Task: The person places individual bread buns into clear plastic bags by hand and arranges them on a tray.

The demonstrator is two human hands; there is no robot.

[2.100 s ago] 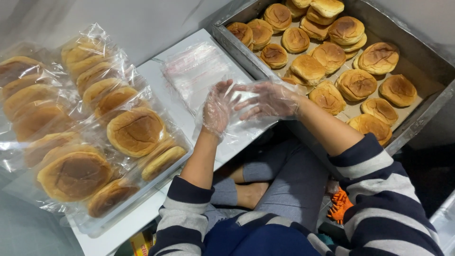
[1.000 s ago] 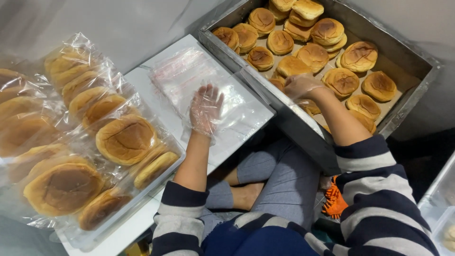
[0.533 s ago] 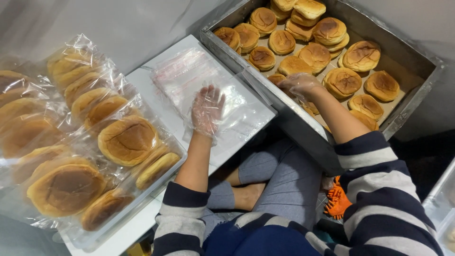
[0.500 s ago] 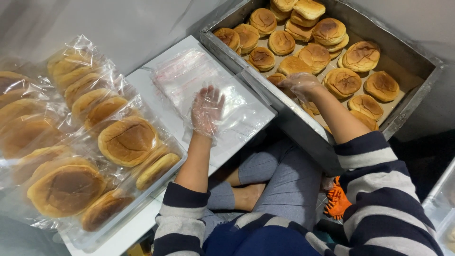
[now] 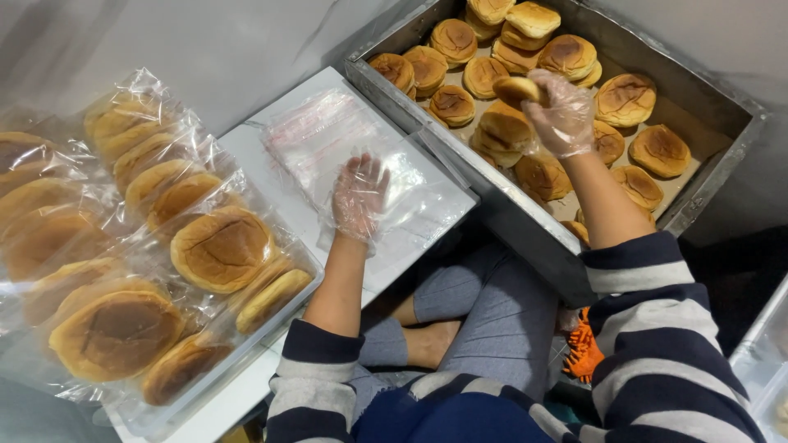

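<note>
head cam | looks steeply down, close | over lap (seated), white table (image 5: 271, 148), metal tray (image 5: 714, 164)

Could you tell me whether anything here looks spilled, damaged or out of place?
Nothing stands out. The right hand holds one bun above the metal tray of loose buns; the left hand rests on the stack of clear bags. The bagged buns lie piled but intact.

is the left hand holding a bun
No, the left hand rests flat on the clear plastic bags; the right hand holds the bun.
</note>
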